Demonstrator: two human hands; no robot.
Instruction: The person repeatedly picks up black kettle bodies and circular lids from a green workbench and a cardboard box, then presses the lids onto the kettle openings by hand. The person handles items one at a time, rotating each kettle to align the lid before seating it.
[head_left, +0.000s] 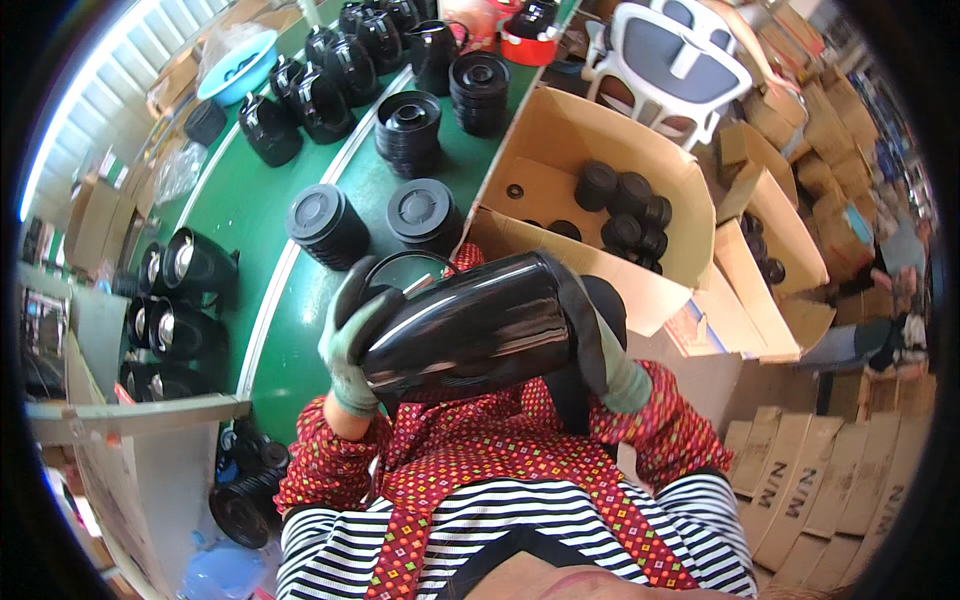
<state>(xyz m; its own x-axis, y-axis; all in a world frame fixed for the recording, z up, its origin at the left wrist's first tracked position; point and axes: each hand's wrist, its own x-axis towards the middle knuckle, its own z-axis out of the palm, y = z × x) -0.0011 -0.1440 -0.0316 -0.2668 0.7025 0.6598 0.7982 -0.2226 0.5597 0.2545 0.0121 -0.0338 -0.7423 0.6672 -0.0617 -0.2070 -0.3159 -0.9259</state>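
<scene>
A glossy black jug body [470,330] lies sideways across my lap, held between both hands. My left hand [350,345], in a pale green and black work glove, is closed around its left end. My right hand [600,345], gloved the same way, grips the right end, with the fingers partly hidden behind it. A thin black loop [410,256] shows above the jug near my left fingers; I cannot tell if it belongs to the jug. Just beyond stand two stacks of black round discs [327,225] on the green table [225,185].
Further along the table are ring-shaped black parts [408,130], several black jugs [325,100] and a blue basin [238,66]. An open cardboard box [640,285] with black round parts stands at the right. Beyond it is a white-framed chair [680,60]; flattened cartons [800,490] lie lower right.
</scene>
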